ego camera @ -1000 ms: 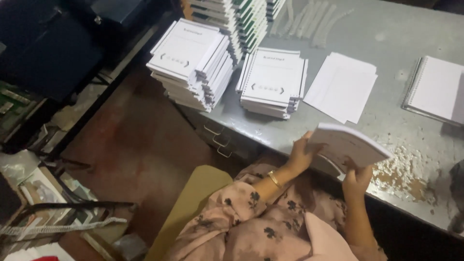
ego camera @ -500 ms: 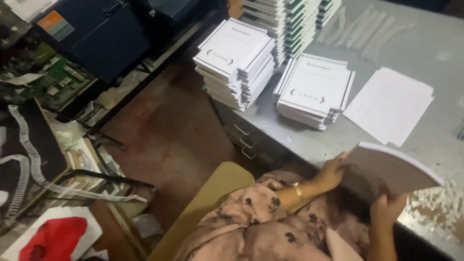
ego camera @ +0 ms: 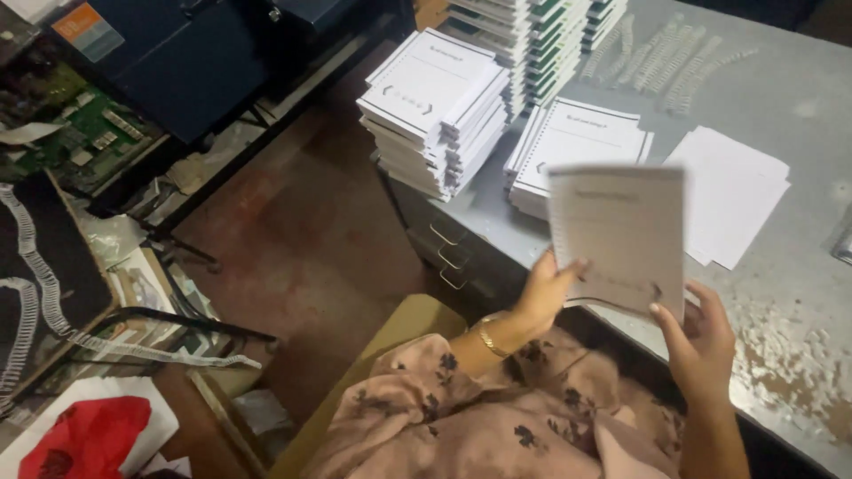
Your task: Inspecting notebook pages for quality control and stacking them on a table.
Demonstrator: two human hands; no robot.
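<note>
Booklet (ego camera: 619,235) raised upright by hands; booklet stacks (ego camera: 435,106) behind on table (ego camera: 799,98)

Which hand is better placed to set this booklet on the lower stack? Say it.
Probably the left hand: it grips the booklet on the side nearer the lower stack; the right hand holds the far corner.

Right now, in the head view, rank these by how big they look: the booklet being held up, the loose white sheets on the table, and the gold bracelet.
1. Booklet, held in both hands; nearer the camera, so this lead is unsure.
2. Loose white sheets, looking close to the booklet's size.
3. Gold bracelet, plainly smallest.
</note>
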